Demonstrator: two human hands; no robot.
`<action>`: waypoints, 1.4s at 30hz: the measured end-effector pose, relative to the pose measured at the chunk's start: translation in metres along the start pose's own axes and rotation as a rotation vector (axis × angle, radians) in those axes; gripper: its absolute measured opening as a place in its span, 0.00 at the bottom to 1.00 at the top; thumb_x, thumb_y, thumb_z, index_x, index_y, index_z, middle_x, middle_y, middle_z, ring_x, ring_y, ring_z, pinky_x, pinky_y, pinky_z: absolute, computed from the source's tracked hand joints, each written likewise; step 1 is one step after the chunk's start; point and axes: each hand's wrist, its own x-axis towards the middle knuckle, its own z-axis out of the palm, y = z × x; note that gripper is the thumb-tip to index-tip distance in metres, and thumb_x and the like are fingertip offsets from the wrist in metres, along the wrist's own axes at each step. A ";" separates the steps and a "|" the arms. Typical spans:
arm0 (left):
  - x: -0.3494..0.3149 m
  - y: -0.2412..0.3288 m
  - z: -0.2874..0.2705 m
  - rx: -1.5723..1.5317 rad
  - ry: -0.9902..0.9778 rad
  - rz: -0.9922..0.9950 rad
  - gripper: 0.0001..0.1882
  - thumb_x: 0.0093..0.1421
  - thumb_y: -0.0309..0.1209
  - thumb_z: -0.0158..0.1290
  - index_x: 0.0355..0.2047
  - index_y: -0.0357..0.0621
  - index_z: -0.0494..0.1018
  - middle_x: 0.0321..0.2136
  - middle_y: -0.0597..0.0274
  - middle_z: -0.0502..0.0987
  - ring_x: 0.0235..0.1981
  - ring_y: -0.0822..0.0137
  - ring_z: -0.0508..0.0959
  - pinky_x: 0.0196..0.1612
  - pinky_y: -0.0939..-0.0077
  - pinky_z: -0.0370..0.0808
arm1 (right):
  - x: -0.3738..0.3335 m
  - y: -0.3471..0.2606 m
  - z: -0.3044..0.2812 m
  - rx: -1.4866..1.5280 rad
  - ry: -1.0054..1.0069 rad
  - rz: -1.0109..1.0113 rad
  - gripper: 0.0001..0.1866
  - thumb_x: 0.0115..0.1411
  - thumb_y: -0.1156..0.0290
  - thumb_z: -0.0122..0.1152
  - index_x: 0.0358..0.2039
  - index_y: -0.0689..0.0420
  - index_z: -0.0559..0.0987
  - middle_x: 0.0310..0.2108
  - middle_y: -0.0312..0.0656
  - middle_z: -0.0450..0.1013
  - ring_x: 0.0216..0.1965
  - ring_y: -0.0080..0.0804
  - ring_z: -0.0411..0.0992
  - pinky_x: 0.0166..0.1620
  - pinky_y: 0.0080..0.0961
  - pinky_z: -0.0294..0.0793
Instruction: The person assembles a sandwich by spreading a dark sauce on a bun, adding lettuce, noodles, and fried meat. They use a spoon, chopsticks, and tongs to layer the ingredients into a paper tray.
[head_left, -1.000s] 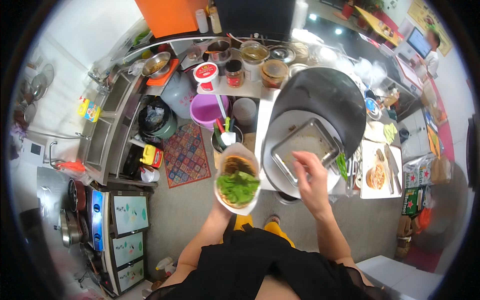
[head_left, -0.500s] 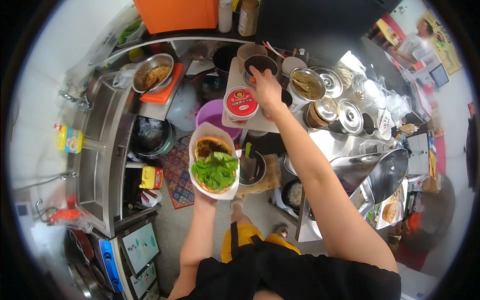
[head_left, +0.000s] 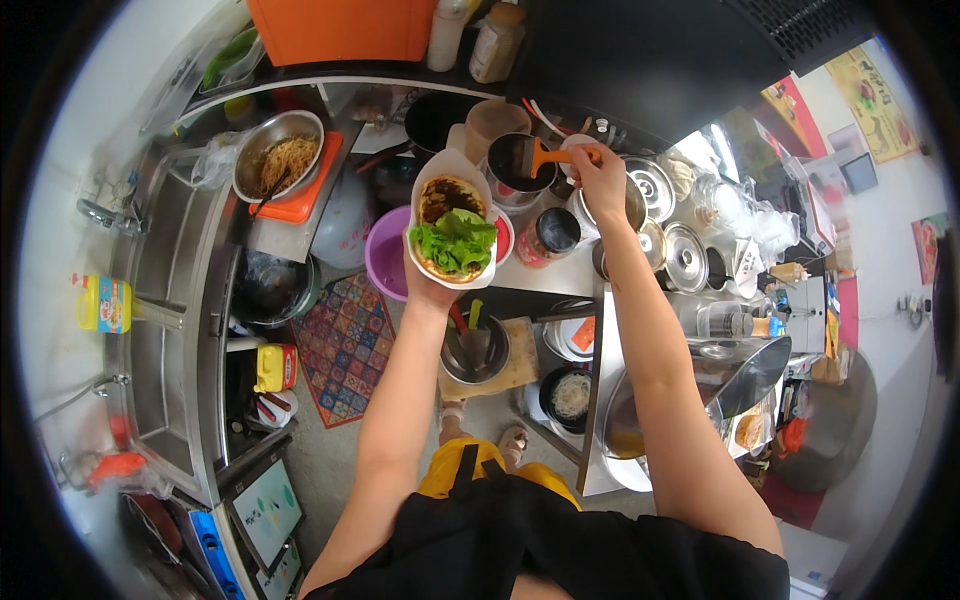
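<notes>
My left hand grips a white paper sleeve from below. In the sleeve lies an open flatbread, smeared with dark sauce at its far end and topped with green lettuce. My right hand is closed round the orange handle of a flat brush. The brush head is over or in a round pot with dark contents; whether it touches them I cannot tell. A red-lidded tub is partly hidden behind the sleeve. Beside it stands a jar with a dark lid.
Several lidded pots crowd the counter at the right. At the left, a metal bowl of noodles rests on an orange board near the sink. A purple basin and a pan sit lower down.
My left hand has moved the flatbread up and right, toward the pots. My right hand, earlier reaching into the pot, is now to its right with the orange-handled brush showing.
</notes>
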 end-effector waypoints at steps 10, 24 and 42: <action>0.022 -0.007 0.004 0.032 0.020 0.015 0.23 0.67 0.43 0.39 0.55 0.42 0.67 0.51 0.57 0.74 0.51 0.59 0.75 0.54 0.63 0.73 | 0.003 0.013 0.035 -0.351 -0.029 -0.451 0.09 0.53 0.71 0.60 0.34 0.60 0.77 0.30 0.50 0.76 0.30 0.46 0.75 0.34 0.34 0.73; 0.030 -0.011 0.002 0.015 0.012 0.007 0.23 0.67 0.45 0.40 0.55 0.43 0.67 0.51 0.58 0.74 0.51 0.59 0.75 0.54 0.62 0.73 | 0.003 -0.003 0.018 -0.198 -0.143 -0.393 0.09 0.59 0.71 0.58 0.38 0.60 0.79 0.25 0.48 0.76 0.26 0.34 0.75 0.32 0.27 0.72; 0.020 -0.030 0.036 0.055 -0.140 -0.070 0.25 0.67 0.44 0.37 0.56 0.42 0.66 0.50 0.53 0.74 0.50 0.56 0.76 0.51 0.58 0.76 | -0.175 -0.089 -0.049 -0.269 -0.485 -0.638 0.15 0.48 0.82 0.63 0.39 0.58 0.80 0.31 0.45 0.74 0.32 0.42 0.73 0.34 0.29 0.72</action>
